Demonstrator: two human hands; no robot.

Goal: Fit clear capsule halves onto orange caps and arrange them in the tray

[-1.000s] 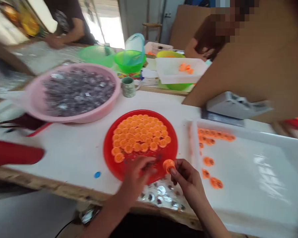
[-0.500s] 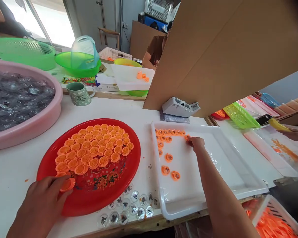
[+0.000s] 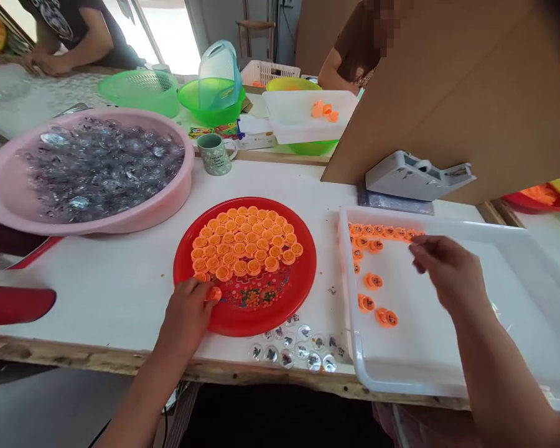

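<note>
On the red tray [image 3: 303, 298] with a flower print sit rows of small round orange plastic pieces [image 3: 242, 239]. My left hand [image 3: 186, 311] is at the tray's left front edge, its fingers closed on one orange piece [image 3: 213, 294]. My right hand [image 3: 448, 267] is over the white tray [image 3: 438, 348], fingertips pinched at the last orange piece [image 3: 419, 235] of the back row. In that tray, the orange pieces [image 3: 386, 317] bear small dark pictures on top. Clear round discs [image 3: 287, 358] with dark pictures lie between the trays at the table's front edge.
A pink basin [image 3: 168, 205] full of clear plastic pieces stands at left. Behind are a green mug [image 3: 214, 155], green baskets [image 3: 140, 93] and a white bin [image 3: 284, 127]. A tape dispenser [image 3: 415, 177] sits against a cardboard panel [image 3: 448, 93]. Two people sit across the table.
The view has swung left. My right hand has brought its orange piece up against the end of the back row. My left hand stays on an orange piece at the red tray's edge.
</note>
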